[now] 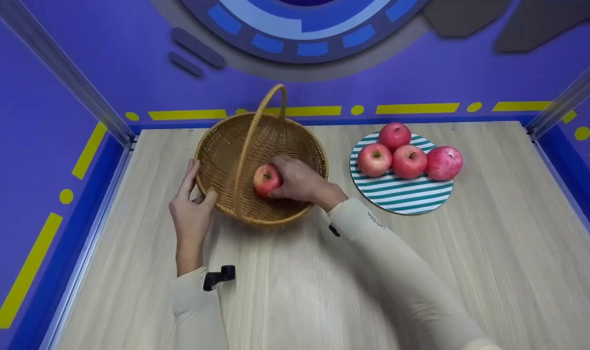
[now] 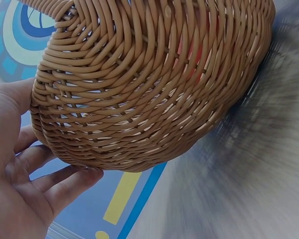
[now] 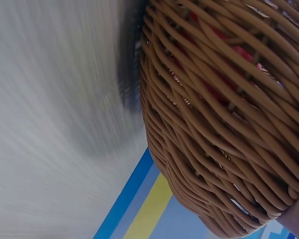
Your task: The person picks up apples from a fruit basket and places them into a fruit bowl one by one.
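Observation:
A brown wicker basket (image 1: 261, 221) with an arched handle (image 1: 246, 150) stands on the left half of the table. Inside it, my right hand (image 1: 302, 180) grips a red apple (image 1: 265, 181) from its right side. My left hand (image 1: 190, 214) touches the basket's left side, fingers spread and fairly straight, thumb near the front rim. In the left wrist view, the fingers of the left hand (image 2: 32, 184) rest against the woven wall (image 2: 124, 99). The right wrist view is largely filled by the basket wall (image 3: 214, 114), with red showing through its gaps.
Right of the basket lies a round mat (image 1: 402, 199) with green and white stripes. Several red fruits sit on it, among them an apple (image 1: 374, 160) and a pinker round fruit (image 1: 444, 163). A blue-purple printed wall (image 1: 324, 92) borders the table's back edge.

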A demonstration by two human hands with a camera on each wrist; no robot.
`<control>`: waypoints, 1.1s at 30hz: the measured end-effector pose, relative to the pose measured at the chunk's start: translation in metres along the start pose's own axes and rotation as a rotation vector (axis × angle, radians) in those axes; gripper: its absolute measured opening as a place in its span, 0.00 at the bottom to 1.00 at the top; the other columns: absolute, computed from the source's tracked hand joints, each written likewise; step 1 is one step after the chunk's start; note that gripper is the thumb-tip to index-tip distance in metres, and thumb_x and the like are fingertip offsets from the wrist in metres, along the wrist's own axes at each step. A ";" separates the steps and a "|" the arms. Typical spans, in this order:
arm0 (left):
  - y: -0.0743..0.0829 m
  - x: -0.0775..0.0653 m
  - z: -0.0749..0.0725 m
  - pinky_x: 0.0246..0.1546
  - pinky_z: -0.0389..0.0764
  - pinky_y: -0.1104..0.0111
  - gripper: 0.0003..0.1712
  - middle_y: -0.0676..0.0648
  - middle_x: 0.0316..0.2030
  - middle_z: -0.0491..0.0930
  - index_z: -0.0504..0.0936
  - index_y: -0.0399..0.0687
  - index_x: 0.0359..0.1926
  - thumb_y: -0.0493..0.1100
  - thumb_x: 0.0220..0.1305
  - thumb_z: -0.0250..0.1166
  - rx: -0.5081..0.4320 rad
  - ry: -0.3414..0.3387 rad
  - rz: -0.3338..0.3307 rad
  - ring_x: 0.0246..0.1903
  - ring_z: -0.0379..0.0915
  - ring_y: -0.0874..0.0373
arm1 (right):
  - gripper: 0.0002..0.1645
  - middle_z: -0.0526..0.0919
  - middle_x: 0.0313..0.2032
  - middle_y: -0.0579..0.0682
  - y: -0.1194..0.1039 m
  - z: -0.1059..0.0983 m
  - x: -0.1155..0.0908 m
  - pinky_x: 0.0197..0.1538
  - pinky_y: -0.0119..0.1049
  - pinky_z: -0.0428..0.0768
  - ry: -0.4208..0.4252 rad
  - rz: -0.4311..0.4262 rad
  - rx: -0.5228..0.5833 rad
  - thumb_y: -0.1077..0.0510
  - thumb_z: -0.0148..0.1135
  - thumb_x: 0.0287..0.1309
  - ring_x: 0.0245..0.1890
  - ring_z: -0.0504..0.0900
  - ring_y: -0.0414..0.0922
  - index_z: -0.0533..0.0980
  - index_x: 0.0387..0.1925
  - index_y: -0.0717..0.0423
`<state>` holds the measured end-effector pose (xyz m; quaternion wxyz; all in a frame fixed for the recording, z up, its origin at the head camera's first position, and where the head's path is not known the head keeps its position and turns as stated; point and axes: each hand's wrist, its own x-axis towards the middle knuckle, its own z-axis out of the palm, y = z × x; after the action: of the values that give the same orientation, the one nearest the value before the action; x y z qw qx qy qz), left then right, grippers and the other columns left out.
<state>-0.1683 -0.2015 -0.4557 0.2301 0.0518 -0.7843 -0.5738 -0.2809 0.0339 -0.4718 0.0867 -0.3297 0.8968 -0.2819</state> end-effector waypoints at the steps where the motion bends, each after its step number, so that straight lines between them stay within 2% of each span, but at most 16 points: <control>1: 0.000 0.000 0.000 0.49 0.80 0.76 0.37 0.45 0.77 0.67 0.73 0.38 0.75 0.25 0.64 0.61 0.002 0.001 0.001 0.73 0.66 0.46 | 0.45 0.80 0.60 0.59 0.000 0.000 0.000 0.64 0.45 0.78 0.010 -0.010 0.001 0.49 0.81 0.58 0.57 0.80 0.53 0.71 0.68 0.65; 12: 0.002 0.000 -0.002 0.47 0.80 0.79 0.36 0.41 0.76 0.67 0.73 0.34 0.74 0.23 0.63 0.61 0.002 0.011 0.034 0.72 0.67 0.43 | 0.46 0.76 0.67 0.57 -0.005 -0.002 -0.004 0.69 0.43 0.74 0.089 -0.092 0.052 0.49 0.80 0.60 0.64 0.77 0.51 0.69 0.73 0.61; 19: -0.003 0.001 -0.002 0.48 0.79 0.78 0.36 0.40 0.76 0.67 0.74 0.34 0.73 0.23 0.63 0.60 -0.014 0.024 0.042 0.71 0.68 0.42 | 0.49 0.74 0.70 0.57 -0.008 -0.006 -0.008 0.71 0.43 0.71 0.170 -0.171 0.077 0.48 0.80 0.59 0.69 0.74 0.51 0.69 0.75 0.60; 26: -0.007 0.001 -0.002 0.51 0.80 0.74 0.36 0.42 0.76 0.67 0.74 0.35 0.74 0.24 0.64 0.60 -0.017 0.021 0.028 0.72 0.68 0.44 | 0.48 0.74 0.70 0.53 -0.010 -0.011 -0.018 0.71 0.41 0.72 0.221 -0.164 0.124 0.48 0.81 0.59 0.69 0.74 0.48 0.69 0.76 0.58; 33: -0.006 0.000 -0.002 0.50 0.80 0.76 0.36 0.43 0.76 0.67 0.74 0.36 0.74 0.24 0.63 0.60 -0.023 0.025 0.022 0.72 0.68 0.43 | 0.49 0.75 0.70 0.54 -0.009 -0.017 -0.032 0.70 0.40 0.72 0.329 -0.203 0.172 0.48 0.81 0.58 0.69 0.74 0.47 0.70 0.75 0.61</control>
<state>-0.1688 -0.2053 -0.4608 0.2469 0.0477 -0.7753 -0.5794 -0.2580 0.0565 -0.4535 -0.0621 -0.3592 0.8337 -0.4147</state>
